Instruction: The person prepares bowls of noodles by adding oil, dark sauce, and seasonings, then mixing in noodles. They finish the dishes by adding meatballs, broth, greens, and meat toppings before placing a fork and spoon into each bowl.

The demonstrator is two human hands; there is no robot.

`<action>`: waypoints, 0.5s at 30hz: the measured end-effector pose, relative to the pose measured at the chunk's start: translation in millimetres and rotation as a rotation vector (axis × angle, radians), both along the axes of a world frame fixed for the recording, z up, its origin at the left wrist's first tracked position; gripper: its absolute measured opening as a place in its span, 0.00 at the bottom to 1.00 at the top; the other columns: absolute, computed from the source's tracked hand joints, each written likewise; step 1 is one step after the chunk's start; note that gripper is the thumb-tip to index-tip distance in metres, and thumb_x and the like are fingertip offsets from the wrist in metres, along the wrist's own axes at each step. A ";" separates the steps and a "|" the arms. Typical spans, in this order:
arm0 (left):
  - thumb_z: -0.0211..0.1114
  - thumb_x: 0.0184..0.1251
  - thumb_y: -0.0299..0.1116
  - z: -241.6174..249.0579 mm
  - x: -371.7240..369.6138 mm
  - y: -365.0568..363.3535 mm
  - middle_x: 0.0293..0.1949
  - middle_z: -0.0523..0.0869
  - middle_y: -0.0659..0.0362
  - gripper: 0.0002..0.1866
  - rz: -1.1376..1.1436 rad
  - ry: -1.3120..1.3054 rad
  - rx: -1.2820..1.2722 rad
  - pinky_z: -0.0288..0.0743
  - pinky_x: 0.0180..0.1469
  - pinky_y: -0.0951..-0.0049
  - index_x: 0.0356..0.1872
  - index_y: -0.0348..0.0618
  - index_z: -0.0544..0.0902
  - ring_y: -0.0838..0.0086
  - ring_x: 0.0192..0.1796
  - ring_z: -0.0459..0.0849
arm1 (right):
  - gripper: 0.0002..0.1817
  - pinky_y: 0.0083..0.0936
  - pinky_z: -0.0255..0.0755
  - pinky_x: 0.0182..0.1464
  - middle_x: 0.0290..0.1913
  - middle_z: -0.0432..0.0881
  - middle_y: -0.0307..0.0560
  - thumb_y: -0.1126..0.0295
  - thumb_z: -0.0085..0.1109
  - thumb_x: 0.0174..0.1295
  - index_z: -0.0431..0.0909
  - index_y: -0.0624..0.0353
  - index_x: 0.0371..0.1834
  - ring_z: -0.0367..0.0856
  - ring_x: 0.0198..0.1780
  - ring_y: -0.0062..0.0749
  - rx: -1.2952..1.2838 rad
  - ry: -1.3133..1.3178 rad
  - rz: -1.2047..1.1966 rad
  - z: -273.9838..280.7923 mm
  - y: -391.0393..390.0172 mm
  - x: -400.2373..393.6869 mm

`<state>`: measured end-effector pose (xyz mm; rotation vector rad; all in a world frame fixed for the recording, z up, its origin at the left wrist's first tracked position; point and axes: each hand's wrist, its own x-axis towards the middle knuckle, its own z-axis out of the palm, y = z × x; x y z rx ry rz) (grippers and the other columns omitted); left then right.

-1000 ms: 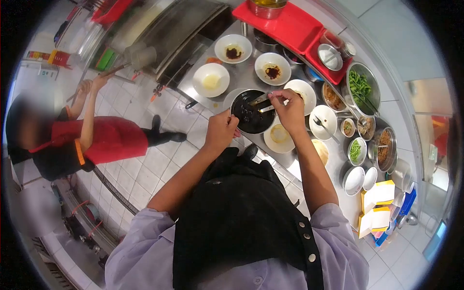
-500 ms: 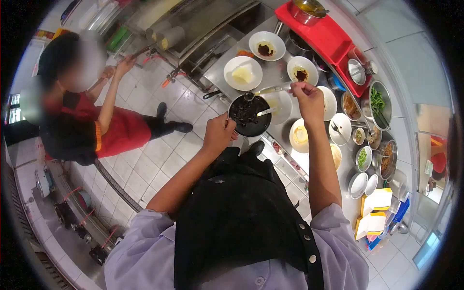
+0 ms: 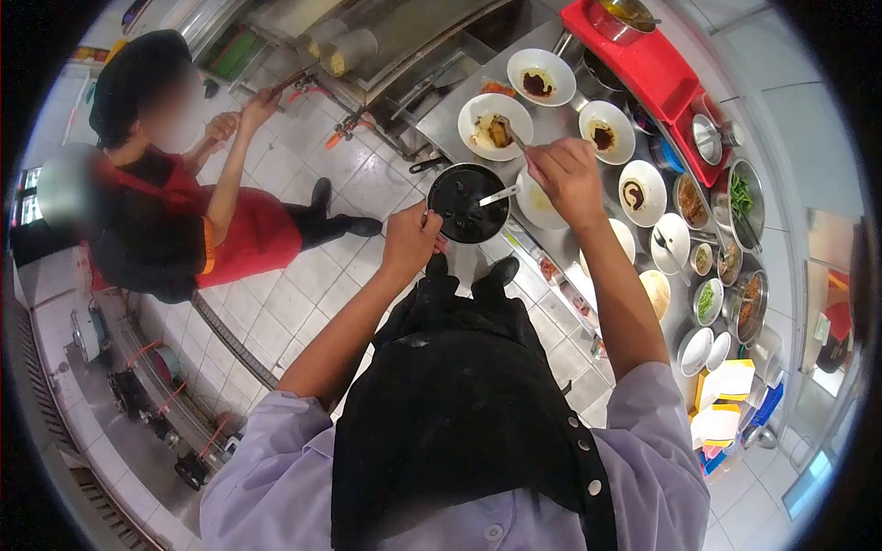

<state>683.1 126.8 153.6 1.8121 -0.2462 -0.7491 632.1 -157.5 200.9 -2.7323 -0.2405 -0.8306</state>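
1. Ladle (image 3: 502, 131) (or maybe a big spoon, hard to call at this size) is gripped by the right hand (image 3: 567, 179), with thumb and fingers pinched snugly round the handle, no real slack showing.

2. Its head is held over the pale-bottomed bowl (image 3: 466, 138), where some dark liquid can be seen too. Whether the inside is being touched can't be told.

3. The bit that matters: the ladle's long axis is pointed from the fingers up and leftward in the view, straight at that bowl's middle. The bowl is reached more closely by the right hand than the left.

4. Black pan (image 3: 501, 226) is held at its left edge by the left hand (image 3: 412, 241), fingers curled in tight (part of that hold is hidden). It's kept between the two hands, down-left of the right one and just below the bowl in the view. Dark liquid (image 3: 455, 211) is seen inside, and a pale utensil (image 3: 499, 196) is propped across the rim, angled toward the right hand.

5. More white bowls (image 3: 563, 81) with dark sauce are spread over the steel counter (image 3: 441, 127).
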 end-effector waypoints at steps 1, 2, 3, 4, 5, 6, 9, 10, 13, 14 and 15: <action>0.52 0.80 0.30 -1.3 1.5 -0.2 0.24 0.86 0.54 0.12 -0.006 0.004 0.007 0.82 0.26 0.75 0.41 0.31 0.81 0.76 0.25 0.87 | 0.11 0.32 0.73 0.51 0.37 0.87 0.35 0.73 0.76 0.51 0.87 0.54 0.38 0.84 0.42 0.33 0.001 -0.051 -0.022 21.0 8.4 -10.5; 0.52 0.79 0.30 -2.4 2.5 -0.9 0.24 0.86 0.54 0.12 -0.010 0.008 0.014 0.82 0.26 0.75 0.41 0.31 0.81 0.76 0.25 0.87 | 0.11 0.32 0.73 0.50 0.36 0.87 0.34 0.73 0.76 0.50 0.86 0.53 0.36 0.83 0.41 0.33 0.001 -0.102 -0.043 34.3 15.8 -21.1; 0.52 0.79 0.30 -2.7 2.5 -1.4 0.24 0.86 0.54 0.12 -0.010 0.013 0.012 0.82 0.26 0.75 0.41 0.31 0.81 0.76 0.25 0.87 | 0.11 0.32 0.73 0.50 0.36 0.87 0.34 0.73 0.76 0.50 0.86 0.53 0.36 0.83 0.41 0.33 0.000 -0.097 -0.042 40.7 23.4 -33.7; 0.52 0.79 0.30 -2.2 2.9 -2.8 0.24 0.86 0.54 0.12 -0.014 0.004 0.008 0.82 0.26 0.75 0.41 0.31 0.81 0.76 0.24 0.87 | 0.11 0.32 0.73 0.49 0.36 0.87 0.34 0.74 0.76 0.49 0.86 0.53 0.35 0.83 0.40 0.32 0.079 -0.068 -0.030 46.3 30.0 -45.9; 0.52 0.79 0.30 -1.3 3.6 -5.2 0.24 0.86 0.54 0.12 -0.024 -0.007 0.003 0.82 0.26 0.75 0.41 0.31 0.81 0.76 0.24 0.87 | 0.11 0.32 0.73 0.48 0.35 0.87 0.34 0.75 0.77 0.48 0.86 0.53 0.34 0.83 0.40 0.32 0.157 -0.042 -0.022 49.2 32.8 -52.3; 0.52 0.79 0.30 -0.2 3.9 -7.2 0.24 0.86 0.54 0.12 -0.035 -0.007 -0.003 0.82 0.26 0.75 0.41 0.31 0.81 0.76 0.24 0.87 | 0.11 0.32 0.73 0.48 0.35 0.87 0.34 0.75 0.77 0.48 0.86 0.53 0.34 0.83 0.40 0.32 0.151 -0.043 -0.032 44.2 36.0 -55.0; 0.52 0.78 0.29 2.3 1.1 -16.6 0.23 0.86 0.54 0.12 -0.059 -0.031 0.002 0.82 0.26 0.75 0.41 0.31 0.81 0.75 0.24 0.87 | 0.10 0.32 0.72 0.48 0.34 0.88 0.35 0.75 0.76 0.49 0.85 0.54 0.33 0.83 0.39 0.32 0.254 0.045 -0.074 19.3 49.5 -64.8; 0.52 0.78 0.28 3.0 0.3 -19.0 0.23 0.86 0.54 0.12 -0.070 -0.037 -0.006 0.82 0.26 0.75 0.40 0.31 0.82 0.75 0.24 0.87 | 0.10 0.32 0.72 0.48 0.34 0.88 0.35 0.75 0.76 0.49 0.85 0.54 0.33 0.83 0.39 0.32 0.250 0.043 -0.083 14.5 50.5 -65.8; 0.53 0.77 0.28 6.6 -1.7 -24.2 0.23 0.86 0.54 0.11 -0.108 -0.051 -0.010 0.83 0.27 0.74 0.40 0.31 0.82 0.75 0.24 0.88 | 0.04 0.28 0.74 0.49 0.32 0.88 0.40 0.75 0.72 0.56 0.86 0.59 0.33 0.84 0.36 0.30 0.471 0.062 -0.266 1.6 53.6 -70.3; 0.53 0.77 0.28 7.2 -3.5 -28.3 0.23 0.87 0.53 0.11 -0.127 -0.054 -0.012 0.83 0.27 0.74 0.40 0.31 0.82 0.75 0.25 0.88 | 0.04 0.28 0.74 0.49 0.32 0.88 0.40 0.75 0.72 0.56 0.86 0.59 0.33 0.84 0.36 0.30 0.468 0.059 -0.281 -2.8 53.5 -74.0; 0.53 0.77 0.28 6.6 -5.8 -31.6 0.23 0.87 0.53 0.11 -0.141 -0.053 -0.017 0.83 0.27 0.74 0.40 0.31 0.82 0.75 0.25 0.88 | 0.02 0.26 0.74 0.47 0.32 0.88 0.40 0.75 0.71 0.58 0.86 0.61 0.33 0.84 0.35 0.26 0.786 0.114 -0.417 -8.4 53.1 -77.8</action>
